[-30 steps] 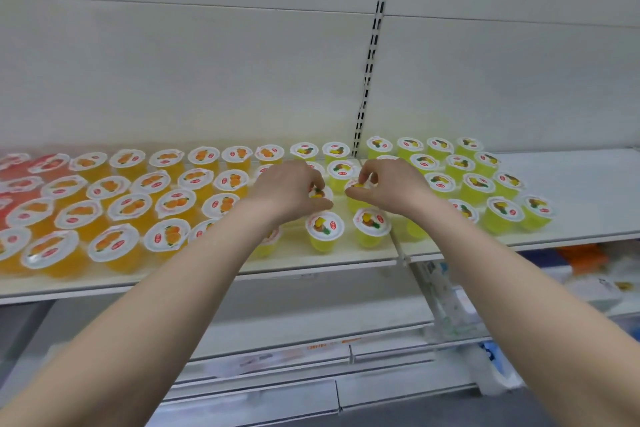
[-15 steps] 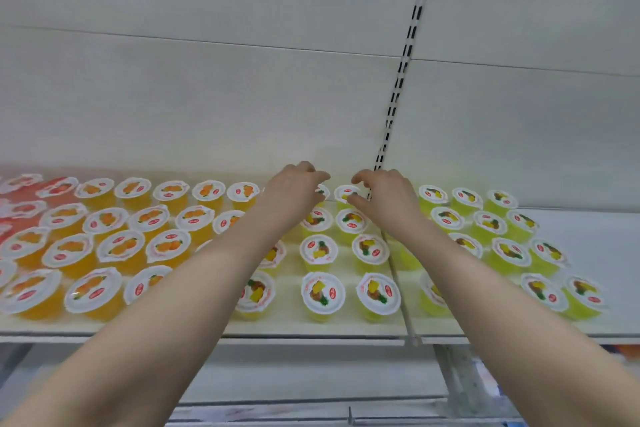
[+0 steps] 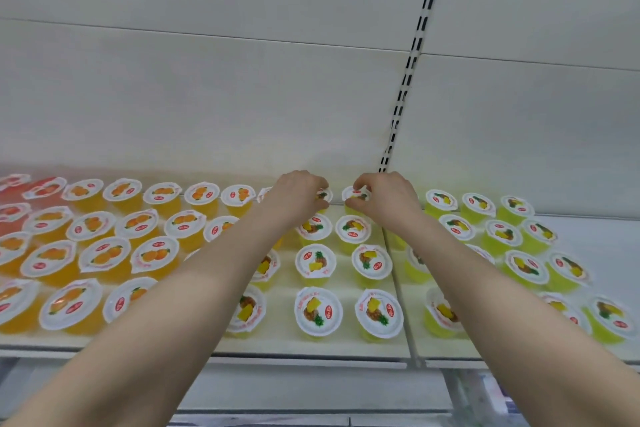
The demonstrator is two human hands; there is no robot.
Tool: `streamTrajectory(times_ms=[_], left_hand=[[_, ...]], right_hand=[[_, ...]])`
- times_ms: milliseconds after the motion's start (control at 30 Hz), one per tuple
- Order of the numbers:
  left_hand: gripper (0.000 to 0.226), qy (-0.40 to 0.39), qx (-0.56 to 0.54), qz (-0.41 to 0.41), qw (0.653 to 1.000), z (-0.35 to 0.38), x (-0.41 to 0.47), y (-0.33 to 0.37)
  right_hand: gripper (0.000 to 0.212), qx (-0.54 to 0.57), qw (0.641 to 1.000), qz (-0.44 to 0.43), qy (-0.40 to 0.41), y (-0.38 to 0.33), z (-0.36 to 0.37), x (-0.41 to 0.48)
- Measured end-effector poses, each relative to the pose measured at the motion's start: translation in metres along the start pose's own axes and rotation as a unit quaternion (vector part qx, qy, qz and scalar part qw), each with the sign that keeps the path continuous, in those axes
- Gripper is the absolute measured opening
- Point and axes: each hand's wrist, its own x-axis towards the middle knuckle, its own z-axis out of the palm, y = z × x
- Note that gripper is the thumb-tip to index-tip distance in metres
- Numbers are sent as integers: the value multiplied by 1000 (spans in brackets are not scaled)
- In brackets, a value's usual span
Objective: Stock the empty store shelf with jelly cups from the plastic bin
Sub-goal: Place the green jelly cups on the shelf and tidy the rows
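Both arms reach to the back row of the white shelf (image 3: 346,345). My left hand (image 3: 298,196) curls over a yellow pineapple jelly cup (image 3: 325,195) that it mostly hides. My right hand (image 3: 384,199) grips another yellow pineapple jelly cup (image 3: 354,196) by its rim, beside the first. Both cups stand at the shelf's back wall. Rows of orange jelly cups (image 3: 104,255) fill the left side, yellow pineapple cups (image 3: 317,262) the middle, and yellow-green cups (image 3: 526,267) the right. The plastic bin is out of view.
A slotted upright rail (image 3: 412,66) runs up the white back panel just behind my right hand. Red cups (image 3: 43,187) sit at the far left. Bare shelf surface (image 3: 602,239) lies at the far right. Lower shelving shows below the front edge.
Both hands moved from cups near the shelf's front back to the rear row, and their fingers closed onto two cups there. The camera tilted up and closer to the shelf.
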Motion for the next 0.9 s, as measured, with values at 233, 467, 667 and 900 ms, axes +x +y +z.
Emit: streamTrajectory(times_ms=[233,467,667,900], left_hand=[[38,9,-31,-2,999,5,3,2],[37,63,-55,23,996,-10,-23,-8],[48,-47,-12,33,998,-17,-42,-4],[46,-28,-26,26,999,-14,-46,8]], right_hand=[[38,-4,1000,14,-9,3,-1,-1],[29,58,998,-23,22,0,-14,-24],[46,61,995,-25,-72,-11,-14,-50],[45,-2,999,-6,-41,-10,-16,-51]])
